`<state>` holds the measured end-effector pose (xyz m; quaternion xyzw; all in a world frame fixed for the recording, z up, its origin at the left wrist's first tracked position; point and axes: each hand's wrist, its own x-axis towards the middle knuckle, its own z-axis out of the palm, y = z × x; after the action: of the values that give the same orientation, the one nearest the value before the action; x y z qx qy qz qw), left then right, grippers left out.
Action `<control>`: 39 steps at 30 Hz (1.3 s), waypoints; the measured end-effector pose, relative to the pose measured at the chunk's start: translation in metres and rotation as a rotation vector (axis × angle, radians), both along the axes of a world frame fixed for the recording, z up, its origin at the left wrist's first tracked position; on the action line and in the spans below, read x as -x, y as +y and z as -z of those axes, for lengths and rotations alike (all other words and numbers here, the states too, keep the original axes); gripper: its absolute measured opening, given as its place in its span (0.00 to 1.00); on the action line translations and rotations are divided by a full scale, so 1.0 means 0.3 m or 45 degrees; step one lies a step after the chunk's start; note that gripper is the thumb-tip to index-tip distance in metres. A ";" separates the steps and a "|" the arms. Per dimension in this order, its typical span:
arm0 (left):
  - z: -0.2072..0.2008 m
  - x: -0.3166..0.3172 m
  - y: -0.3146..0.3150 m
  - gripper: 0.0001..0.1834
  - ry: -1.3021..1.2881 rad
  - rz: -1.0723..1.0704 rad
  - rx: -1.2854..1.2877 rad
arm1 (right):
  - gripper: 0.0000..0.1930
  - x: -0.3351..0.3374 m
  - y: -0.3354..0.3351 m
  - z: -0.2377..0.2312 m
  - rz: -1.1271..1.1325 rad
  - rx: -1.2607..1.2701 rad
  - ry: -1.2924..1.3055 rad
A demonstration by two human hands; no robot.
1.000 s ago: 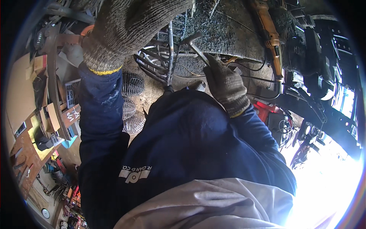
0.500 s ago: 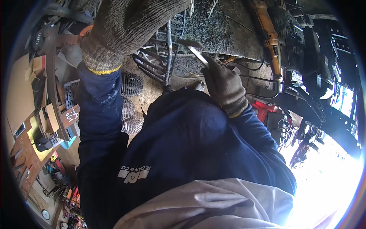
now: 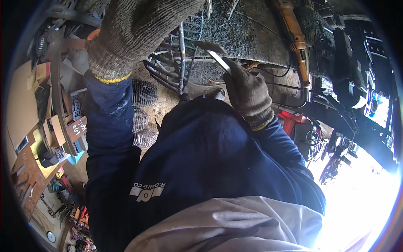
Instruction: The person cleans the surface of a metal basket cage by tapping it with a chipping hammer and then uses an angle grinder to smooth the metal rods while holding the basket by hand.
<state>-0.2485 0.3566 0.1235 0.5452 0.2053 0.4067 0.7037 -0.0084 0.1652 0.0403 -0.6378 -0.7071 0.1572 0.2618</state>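
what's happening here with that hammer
The person's gloved right hand grips a hammer, its head near some metal bars; whether they touch is hard to tell. The gloved left hand is cut off by the picture's top edge, so what it holds, if anything, can't be told. An orange power tool is off to the right.

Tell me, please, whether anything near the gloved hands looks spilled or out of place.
Dark, gritty debris lies scattered over the work surface, just beyond the hammer in the right hand; its uneven spread looks like a spill, though it may be ordinary residue.
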 end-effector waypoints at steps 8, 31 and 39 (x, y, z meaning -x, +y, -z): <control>0.000 -0.008 -0.021 0.19 -0.327 0.064 0.211 | 0.19 -0.004 -0.001 0.012 0.005 -0.014 0.019; 0.028 0.091 0.062 0.18 0.682 -0.033 -1.317 | 0.18 0.014 0.032 -0.023 0.071 0.164 0.020; -0.024 -0.011 -0.026 0.25 -0.314 0.111 0.125 | 0.19 0.018 0.019 -0.048 -0.030 0.133 0.116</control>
<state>-0.2453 0.3488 0.1306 0.4644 0.1131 0.4290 0.7665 -0.0139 0.1708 0.0548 -0.6345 -0.6927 0.2256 0.2582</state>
